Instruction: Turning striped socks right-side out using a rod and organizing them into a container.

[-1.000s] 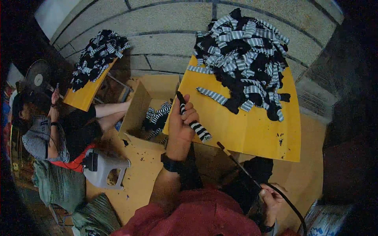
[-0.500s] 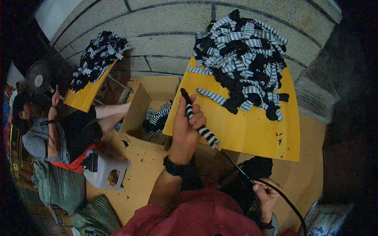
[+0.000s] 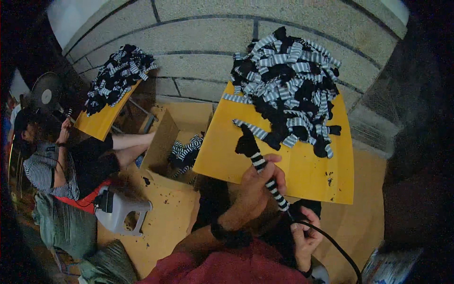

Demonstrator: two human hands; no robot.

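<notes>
A black-and-white striped knitted tube (image 3: 248, 143) with a wider black end slants up over the near edge of the yellow board (image 3: 222, 163). My left hand (image 3: 257, 183) is closed round its striped middle. My right hand (image 3: 306, 233) lies lower and to the right, its fingers pinching the end of a black hose (image 3: 338, 247). The lower end of the knitted tube meets the hose's thin dark tip, close to my right fingers. How far the tip goes inside the knit is hidden. Nearby on the board rests a heap of similar striped knitted pieces (image 3: 291, 90).
An open cardboard box (image 3: 161, 163) with striped pieces inside stands left of the board. Further left, a co-worker (image 3: 52, 165) sits by another yellow board (image 3: 101, 125) with its own heap. A grey plastic stool (image 3: 120, 213), green sacks (image 3: 66, 227) and a fan (image 3: 46, 97) are there too.
My left hand has moved down and right with the knitted tube, bringing its lower end close to my right hand. The thin rod between them is now mostly out of sight. The black end has widened.
</notes>
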